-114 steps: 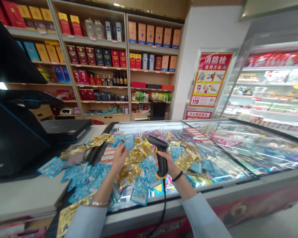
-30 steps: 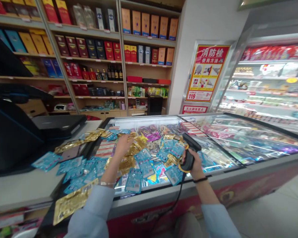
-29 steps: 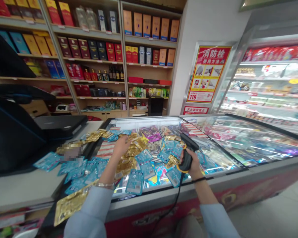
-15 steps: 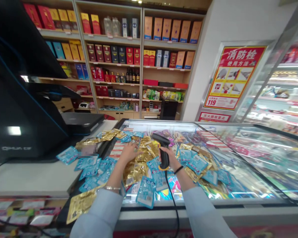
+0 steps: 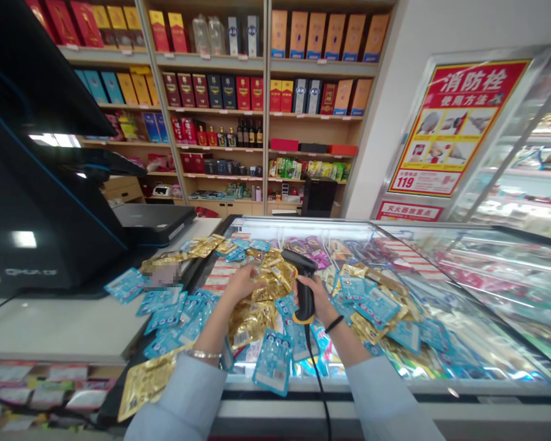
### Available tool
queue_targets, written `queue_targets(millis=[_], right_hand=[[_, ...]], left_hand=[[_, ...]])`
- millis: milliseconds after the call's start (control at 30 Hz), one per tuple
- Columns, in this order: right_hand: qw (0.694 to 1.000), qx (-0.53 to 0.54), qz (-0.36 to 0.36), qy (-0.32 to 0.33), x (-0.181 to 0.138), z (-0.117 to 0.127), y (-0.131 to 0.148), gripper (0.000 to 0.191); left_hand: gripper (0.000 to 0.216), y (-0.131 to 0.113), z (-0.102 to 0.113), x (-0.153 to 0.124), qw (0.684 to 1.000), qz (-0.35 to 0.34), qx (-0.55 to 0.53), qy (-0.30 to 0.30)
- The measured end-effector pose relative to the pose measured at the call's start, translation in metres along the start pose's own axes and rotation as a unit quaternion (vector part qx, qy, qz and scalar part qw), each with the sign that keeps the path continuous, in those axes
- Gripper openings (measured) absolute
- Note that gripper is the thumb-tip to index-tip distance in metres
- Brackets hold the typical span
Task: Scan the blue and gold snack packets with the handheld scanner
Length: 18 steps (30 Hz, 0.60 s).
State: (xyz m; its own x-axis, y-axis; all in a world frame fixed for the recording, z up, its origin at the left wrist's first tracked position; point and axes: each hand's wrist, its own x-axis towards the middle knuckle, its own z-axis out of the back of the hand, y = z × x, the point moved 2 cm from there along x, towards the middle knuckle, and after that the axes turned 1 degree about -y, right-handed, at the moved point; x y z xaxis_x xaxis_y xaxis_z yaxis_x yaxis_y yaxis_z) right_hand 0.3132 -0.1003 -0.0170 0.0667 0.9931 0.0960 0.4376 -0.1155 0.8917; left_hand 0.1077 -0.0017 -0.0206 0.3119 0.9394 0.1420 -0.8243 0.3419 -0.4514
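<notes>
My right hand [image 5: 320,300] grips the handle of a black barcode scanner [image 5: 305,299] with yellow-orange trim; its head points left over the packets. A black cable hangs from the handle toward me. My left hand [image 5: 241,283] is over a heap of shiny gold packets [image 5: 252,321], thumb apart from the fingers, with nothing visibly held; whether the fingertips touch the foil I cannot tell. A blue packet [image 5: 273,361] lies in front, between my forearms. More blue packets [image 5: 183,315] lie left of my left forearm, and a mixed blue and gold pile [image 5: 377,305] is right of the scanner.
The packets lie on the glass top of a display freezer [image 5: 475,343]. At left a black checkout terminal [image 5: 50,233] stands on a white counter [image 5: 73,327]. A large gold packet [image 5: 149,383] lies near the front edge. Shelves [image 5: 213,113] of boxes and bottles stand behind.
The camera view has tilted and shifted slightly. My right hand still has the scanner, and my left hand stays over the gold packets in nearly the same spot.
</notes>
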Motion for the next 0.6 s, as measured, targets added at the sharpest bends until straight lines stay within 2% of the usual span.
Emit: queue_targets(millis=[167,300,433,600], right_hand=[[1.0,-0.002,0.001,0.001,-0.001,0.0,0.0,0.031],[1.0,0.001,-0.005,-0.002,-0.002,-0.003,-0.001,0.031],[1.0,0.002,0.002,0.006,-0.002,-0.004,-0.003,0.029],[1.0,-0.003,-0.006,0.006,-0.002,-0.003,-0.006,0.031]], left_hand=[[0.041,-0.01,-0.003,-0.006,0.999,-0.016,0.023,0.025],[0.036,-0.003,-0.002,-0.005,0.997,0.014,-0.068,0.036],[0.03,0.014,0.001,0.003,0.979,0.028,-0.191,-0.057],[0.029,0.026,0.008,0.01,0.933,0.051,-0.302,-0.187]])
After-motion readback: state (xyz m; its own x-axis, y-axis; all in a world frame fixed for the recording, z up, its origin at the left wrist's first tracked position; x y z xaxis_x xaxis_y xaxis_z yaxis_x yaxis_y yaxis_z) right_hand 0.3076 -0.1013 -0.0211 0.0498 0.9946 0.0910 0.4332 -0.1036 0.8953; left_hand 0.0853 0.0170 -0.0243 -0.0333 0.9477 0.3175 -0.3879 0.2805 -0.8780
